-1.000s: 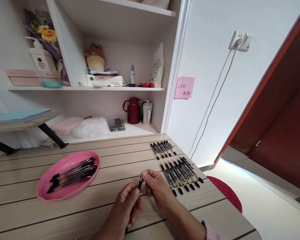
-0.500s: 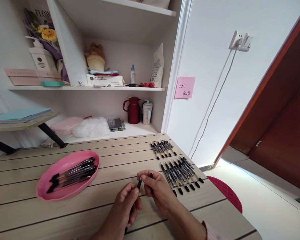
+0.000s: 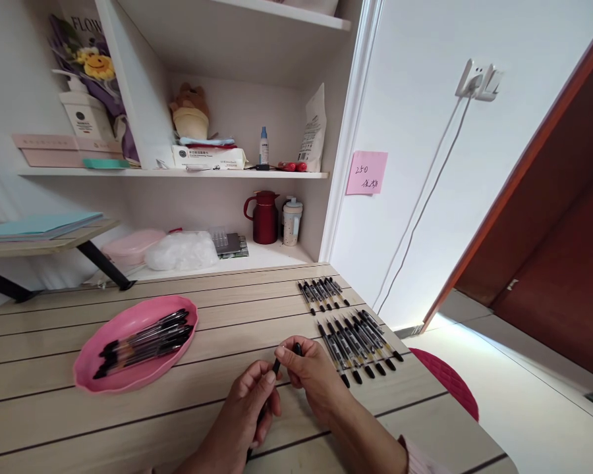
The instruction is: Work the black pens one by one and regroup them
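Low centre of frame: left hand (image 3: 250,411) closed around a black pen (image 3: 275,366), whose tip pokes up past the thumb; right hand (image 3: 312,375) pinches a small black cap (image 3: 297,349) just beside that tip. Both hands sit over bare table (image 3: 217,309) near its front edge; open planks run between the hands and the pink tray (image 3: 178,309) at lower left; the table's right edge falls away just past the pen rows, above a red stool (image 3: 447,382).

Counts: near row of pens (image 3: 358,345), about eight, lying side by side just right of the right hand; far row (image 3: 322,294), about seven (tips crowd, count uncertain); tray holds a loose heap of pens, number unclear.

Writing: pink note (image 3: 366,172) on the wall reads "250", lower line illegible; upper left, a wrapper (image 3: 82,26) shows "FLOW".
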`<control>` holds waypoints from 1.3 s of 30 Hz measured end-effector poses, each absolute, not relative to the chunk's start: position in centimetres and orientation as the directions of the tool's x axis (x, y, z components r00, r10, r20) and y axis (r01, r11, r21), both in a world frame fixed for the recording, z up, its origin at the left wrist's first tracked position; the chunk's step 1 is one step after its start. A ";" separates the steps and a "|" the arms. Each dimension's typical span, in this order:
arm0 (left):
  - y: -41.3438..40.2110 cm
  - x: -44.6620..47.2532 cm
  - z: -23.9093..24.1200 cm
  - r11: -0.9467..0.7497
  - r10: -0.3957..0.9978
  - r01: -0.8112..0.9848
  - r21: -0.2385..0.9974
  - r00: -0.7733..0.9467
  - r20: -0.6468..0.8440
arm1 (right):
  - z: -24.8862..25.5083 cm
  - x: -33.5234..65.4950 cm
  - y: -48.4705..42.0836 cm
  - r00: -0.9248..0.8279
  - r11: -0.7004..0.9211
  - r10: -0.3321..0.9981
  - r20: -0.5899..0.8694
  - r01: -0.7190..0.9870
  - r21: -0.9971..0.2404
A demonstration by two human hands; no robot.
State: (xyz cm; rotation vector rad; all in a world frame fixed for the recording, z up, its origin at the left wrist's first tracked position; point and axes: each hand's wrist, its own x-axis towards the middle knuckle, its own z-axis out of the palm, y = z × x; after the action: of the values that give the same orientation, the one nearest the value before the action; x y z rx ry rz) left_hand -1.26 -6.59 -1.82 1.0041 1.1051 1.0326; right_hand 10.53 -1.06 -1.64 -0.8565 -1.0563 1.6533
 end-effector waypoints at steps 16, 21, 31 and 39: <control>-6.3 -1.6 -2.0 0.209 0.978 -0.259 0.943 0.058 -0.201 | -1.9 10.2 -0.5 -0.205 -0.157 0.973 -0.106 -0.254 -0.954; -5.9 -1.8 -1.9 0.173 0.979 -0.282 0.944 -0.052 -0.195 | -2.3 9.3 -1.1 -0.253 -0.100 0.965 -0.074 -0.091 -0.991; -5.5 -3.0 -2.1 0.230 0.971 -0.261 0.938 0.002 -0.238 | -2.1 9.5 -1.8 -0.381 0.160 0.922 0.072 0.206 -0.965; -5.0 -3.1 -2.6 0.187 0.975 -0.307 0.933 -0.061 -0.215 | -1.3 10.2 1.3 -0.296 -0.081 0.936 -0.192 0.349 -0.933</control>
State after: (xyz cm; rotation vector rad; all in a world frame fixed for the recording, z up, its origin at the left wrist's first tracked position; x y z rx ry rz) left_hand -3.14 -5.03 -2.59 0.7917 1.1384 1.2524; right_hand 10.22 1.27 -1.25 -1.3965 -1.6491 1.3880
